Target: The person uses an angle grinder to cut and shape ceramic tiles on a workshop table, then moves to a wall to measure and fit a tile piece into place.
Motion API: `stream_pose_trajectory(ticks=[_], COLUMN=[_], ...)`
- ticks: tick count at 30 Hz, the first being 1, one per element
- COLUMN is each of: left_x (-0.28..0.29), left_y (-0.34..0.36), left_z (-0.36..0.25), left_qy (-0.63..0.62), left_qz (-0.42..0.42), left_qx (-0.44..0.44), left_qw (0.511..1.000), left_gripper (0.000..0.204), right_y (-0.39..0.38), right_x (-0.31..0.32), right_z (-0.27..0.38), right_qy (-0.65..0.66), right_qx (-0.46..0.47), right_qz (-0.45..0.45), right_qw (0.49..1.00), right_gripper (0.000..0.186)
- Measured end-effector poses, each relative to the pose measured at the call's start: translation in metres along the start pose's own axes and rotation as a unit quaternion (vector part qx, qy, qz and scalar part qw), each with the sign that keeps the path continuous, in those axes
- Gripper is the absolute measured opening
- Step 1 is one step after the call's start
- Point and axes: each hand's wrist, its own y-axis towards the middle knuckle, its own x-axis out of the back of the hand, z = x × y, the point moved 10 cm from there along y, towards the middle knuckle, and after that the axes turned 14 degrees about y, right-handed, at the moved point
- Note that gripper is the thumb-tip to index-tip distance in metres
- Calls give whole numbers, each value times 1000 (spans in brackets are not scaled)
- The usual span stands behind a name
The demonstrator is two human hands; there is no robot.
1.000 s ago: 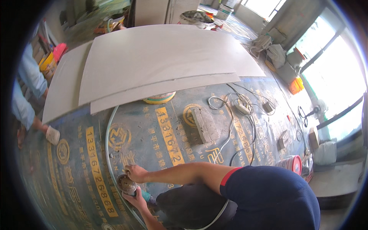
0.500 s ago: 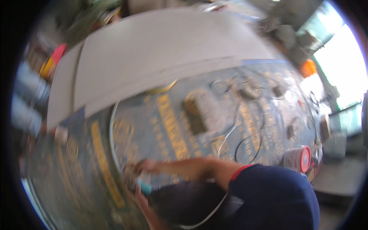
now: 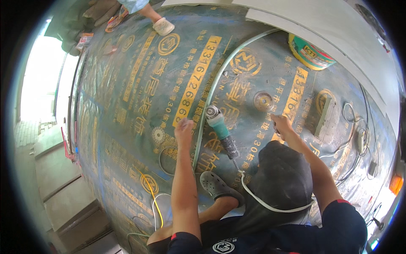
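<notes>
My left hand (image 3: 184, 130) is low over the printed floor film, just left of a pale hose (image 3: 215, 84), its fingers curled together; what is inside them, if anything, is hidden. To the right my right hand (image 3: 282, 125) is also curled, its fingertips just below a round disc (image 3: 263, 101) lying on the film. I cannot make out whether it grips something small. Between the hands lies a teal angle grinder (image 3: 220, 129) with a dark grip, touched by neither hand. Its cord (image 3: 270, 207) runs across my dark-clothed knee (image 3: 279, 178).
Near my left hand lies a small round disc (image 3: 158, 135). A green tub (image 3: 311, 54) stands by large pale boards (image 3: 304, 21). On the right are a grey block (image 3: 325, 118) and tangled cables with a power strip (image 3: 361, 142). Another person's clogged foot (image 3: 163, 26) is far left.
The view has turned and steadied. My hands, close together around a blurred teal thing before, are now apart, with the grinder lying free between them.
</notes>
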Motion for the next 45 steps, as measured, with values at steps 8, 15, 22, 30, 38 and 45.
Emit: stream_pose_trajectory(ticks=[8,15,22,30,38,45], left_x=[186,188,162,194,161,83], left_y=[19,61,54,73,60,46], left_z=[64,88,80,64,-63,-147], left_qy=[435,450,463,139,256,310], left_qz=[-243,-171,-188,-98,1,149], left_qx=[75,131,220,58,10,-88], left_qw=[864,867,838,984,967,935], left_gripper=[61,96,71,16,16,14], right_y=[-16,-16,-116,-207,-324,-319], right_x=[7,-13,-81,8,57,82], right_z=[-9,-9,24,179,113,221], right_qy=[-99,-95,-254,-437,-566,-299], right_qx=[147,99,-4,135,102,244], right_qz=[34,114,366,210,296,202], right_qw=[984,984,895,864,763,900], right_gripper=[23,29,50,31,42,27])
